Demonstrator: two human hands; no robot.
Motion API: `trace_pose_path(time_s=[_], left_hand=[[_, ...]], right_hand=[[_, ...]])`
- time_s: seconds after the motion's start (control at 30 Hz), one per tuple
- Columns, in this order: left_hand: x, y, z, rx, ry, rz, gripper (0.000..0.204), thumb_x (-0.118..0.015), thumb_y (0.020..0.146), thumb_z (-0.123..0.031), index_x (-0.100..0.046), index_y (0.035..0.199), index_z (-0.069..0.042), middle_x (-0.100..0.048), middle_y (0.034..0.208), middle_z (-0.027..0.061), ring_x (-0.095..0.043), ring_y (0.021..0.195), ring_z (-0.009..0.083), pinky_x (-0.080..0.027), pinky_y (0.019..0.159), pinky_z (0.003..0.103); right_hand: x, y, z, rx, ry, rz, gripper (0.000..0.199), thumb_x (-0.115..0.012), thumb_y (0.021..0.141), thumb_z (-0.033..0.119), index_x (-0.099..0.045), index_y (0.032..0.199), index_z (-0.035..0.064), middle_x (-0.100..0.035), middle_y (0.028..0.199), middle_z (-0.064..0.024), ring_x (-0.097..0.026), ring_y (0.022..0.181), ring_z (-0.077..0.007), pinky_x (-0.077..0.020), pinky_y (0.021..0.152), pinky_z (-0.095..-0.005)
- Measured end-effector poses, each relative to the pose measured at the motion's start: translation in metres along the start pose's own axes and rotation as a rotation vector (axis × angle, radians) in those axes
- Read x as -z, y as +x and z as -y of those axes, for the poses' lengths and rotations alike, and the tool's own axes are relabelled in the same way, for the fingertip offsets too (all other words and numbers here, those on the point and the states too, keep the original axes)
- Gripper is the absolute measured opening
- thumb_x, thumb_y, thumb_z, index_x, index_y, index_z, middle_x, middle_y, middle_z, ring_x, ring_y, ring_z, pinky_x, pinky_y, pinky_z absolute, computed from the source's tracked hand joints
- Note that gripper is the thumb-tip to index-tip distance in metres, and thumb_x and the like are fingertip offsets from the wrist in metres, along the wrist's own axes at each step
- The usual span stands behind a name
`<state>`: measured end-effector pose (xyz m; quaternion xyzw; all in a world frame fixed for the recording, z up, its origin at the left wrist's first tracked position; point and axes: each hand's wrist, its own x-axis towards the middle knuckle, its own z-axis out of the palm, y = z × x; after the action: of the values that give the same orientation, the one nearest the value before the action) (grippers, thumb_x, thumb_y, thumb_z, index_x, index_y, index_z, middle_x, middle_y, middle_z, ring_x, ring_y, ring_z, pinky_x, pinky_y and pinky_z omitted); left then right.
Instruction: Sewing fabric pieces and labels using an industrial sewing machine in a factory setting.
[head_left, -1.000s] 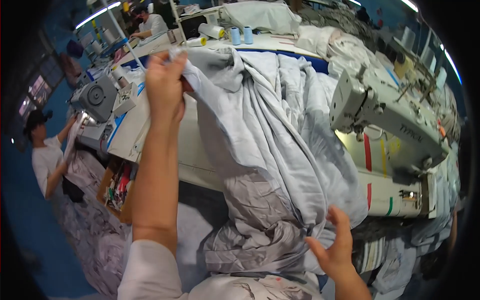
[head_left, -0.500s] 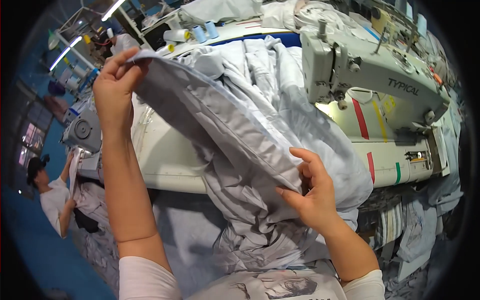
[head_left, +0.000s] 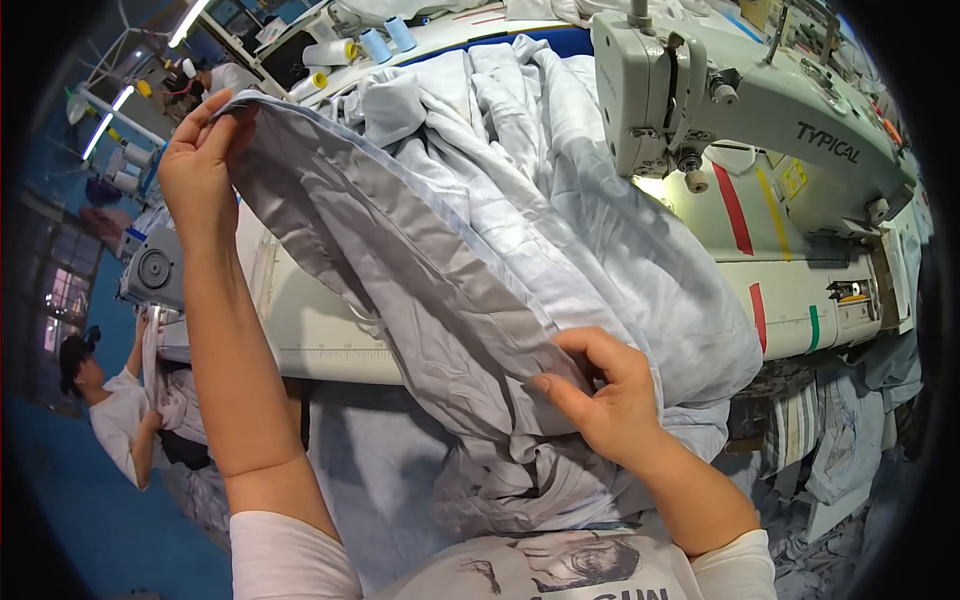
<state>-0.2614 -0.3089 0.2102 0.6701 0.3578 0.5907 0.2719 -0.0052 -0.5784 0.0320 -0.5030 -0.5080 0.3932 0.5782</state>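
A long piece of pale grey fabric (head_left: 400, 240) with a seamed, folded edge stretches slantwise between my hands. My left hand (head_left: 202, 150), raised at the upper left, pinches one end of that edge between thumb and fingers. Lower down and to the right, my right hand (head_left: 605, 385) grips the same edge, thumb on the near side and fingers partly behind the cloth. More of the fabric hangs in bunched folds toward my lap, and a wide heap of it lies over the sewing table (head_left: 330, 340). The sewing machine's needle area (head_left: 690, 165) stands right of the cloth.
The pale sewing machine (head_left: 760, 130) fills the upper right, with red, yellow and green tape strips on its bed. Thread cones (head_left: 375, 45) stand at the back. At far left, a person (head_left: 110, 410) handles cloth at another machine (head_left: 155, 265). Piled cloth (head_left: 830, 450) lies below right.
My left hand has moved slightly left with its end of the fabric. The right hand has slid a little left and down, its fingers closing more on the edge. The view has shifted slightly.
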Motion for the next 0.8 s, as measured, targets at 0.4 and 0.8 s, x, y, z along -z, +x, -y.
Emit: trace_pose_path(time_s=[0.4, 0.8], left_hand=[[0.098, 0.104, -0.062, -0.111, 0.332, 0.012, 0.029, -0.063, 0.096, -0.022, -0.067, 0.114, 0.000, -0.070, 0.102, 0.0049, -0.067, 0.093, 0.0125, -0.052, 0.086, 0.023], [0.154, 0.071, 0.055, 0.206, 0.456, 0.105, 0.027, -0.063, 0.096, -0.021, -0.067, 0.115, -0.003, -0.070, 0.100, 0.0024, -0.066, 0.085, 0.0083, -0.050, 0.071, 0.019]], right_hand=[[0.053, 0.001, 0.112, 0.460, -0.107, -0.152, 0.009, -0.071, 0.079, 0.004, -0.063, 0.076, 0.0023, -0.064, 0.073, -0.0099, -0.056, 0.062, -0.0154, -0.0422, 0.054, -0.0317], [0.057, -0.001, 0.019, 0.171, -0.234, 0.020, 0.007, -0.068, 0.077, -0.001, -0.062, 0.073, -0.0005, -0.063, 0.068, -0.0080, -0.058, 0.060, -0.0164, -0.0428, 0.056, -0.0273]])
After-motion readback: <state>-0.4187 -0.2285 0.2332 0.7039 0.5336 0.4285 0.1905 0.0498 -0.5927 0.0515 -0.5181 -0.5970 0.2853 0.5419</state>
